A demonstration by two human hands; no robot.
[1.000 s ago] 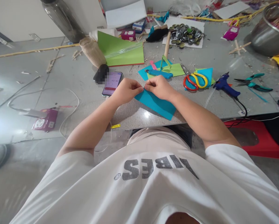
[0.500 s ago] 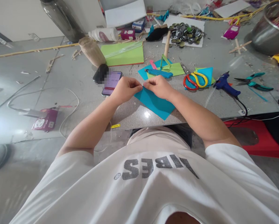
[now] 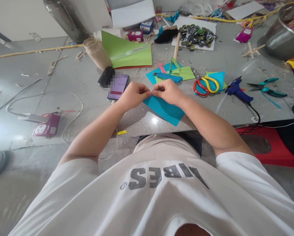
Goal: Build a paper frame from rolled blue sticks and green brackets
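A sheet of blue paper (image 3: pixel 165 110) slants toward me near the table's front edge. At its upper corner, my left hand (image 3: pixel 136 94) pinches the paper between thumb and fingers. My right hand (image 3: pixel 167 92) pinches the same edge, its fingertips almost touching those of the left. Both hands cover part of the sheet's top. Just beyond them lie a blue cutter knife (image 3: pixel 169 77) and pieces of blue and green paper (image 3: pixel 188 72). To the left of my left hand, a phone (image 3: pixel 119 87) rests on the table. Scissors with red and yellow handles (image 3: pixel 206 86) are right of my right hand.
A blue glue gun (image 3: pixel 239 90) and teal-handled pliers (image 3: pixel 269 88) lie at the right. Green paper (image 3: pixel 129 52), a wooden-handled tool (image 3: pixel 176 47) and bottle caps (image 3: pixel 196 36) are farther back. A metal pot (image 3: pixel 279 39) stands back right; a purple adapter (image 3: pixel 47 125) with a cable sits left.
The blue paper and my fingertips have shifted very slightly to the right, still pinched. At the back, the green sheet's left corner has lifted up in front of the white bottle.
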